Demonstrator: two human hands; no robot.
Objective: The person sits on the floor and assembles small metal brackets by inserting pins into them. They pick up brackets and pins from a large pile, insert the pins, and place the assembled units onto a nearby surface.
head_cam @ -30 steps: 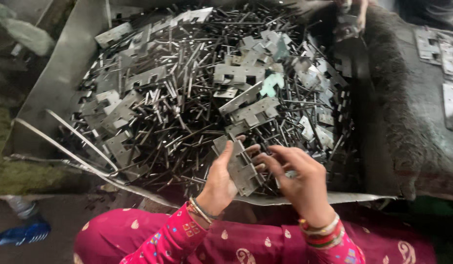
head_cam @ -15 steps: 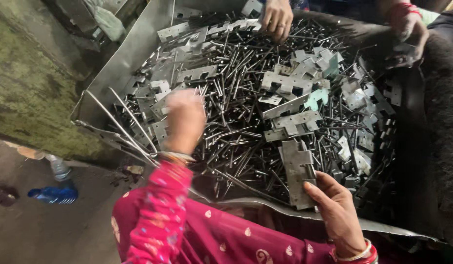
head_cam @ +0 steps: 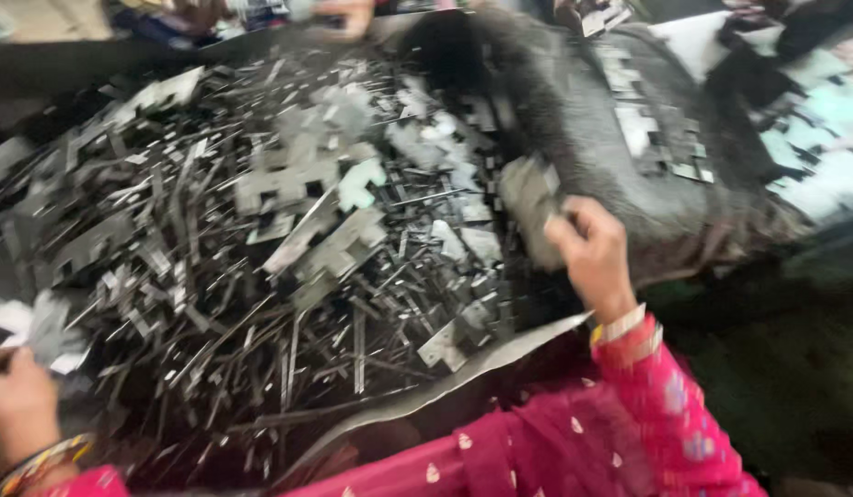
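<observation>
The person's right hand [head_cam: 587, 253] is raised at the right edge of the heap, fingers closed on a flat grey metal plate [head_cam: 529, 204] that it holds up off the pile. The plate sits to the upper left of the hand, toward the heap, its long axis running roughly up and away from the person and tilted a little; motion blur hides its exact outline. Just to the right of this hand lies the dark fuzzy cloth [head_cam: 574, 120], on which a few stamped plates [head_cam: 649, 138] are laid out flat. So the held plate stands between the heap on its left and the cloth on its right, and the cloth is the nearer of the two to the hand.

The left hand [head_cam: 17, 405] is far off at the lower left corner, well apart from the plate (only its back and wrist show, with bangles). It rests beside a pale scrap of metal [head_cam: 49, 331], and whether the fingers grip it cannot be told.

The heap of metal strips and notched offcuts [head_cam: 261, 258] fills a sheet-metal tray [head_cam: 500, 354], whose bent front lip runs below the right wrist. Another person's hand [head_cam: 345, 13] shows blurred at the top edge.
</observation>
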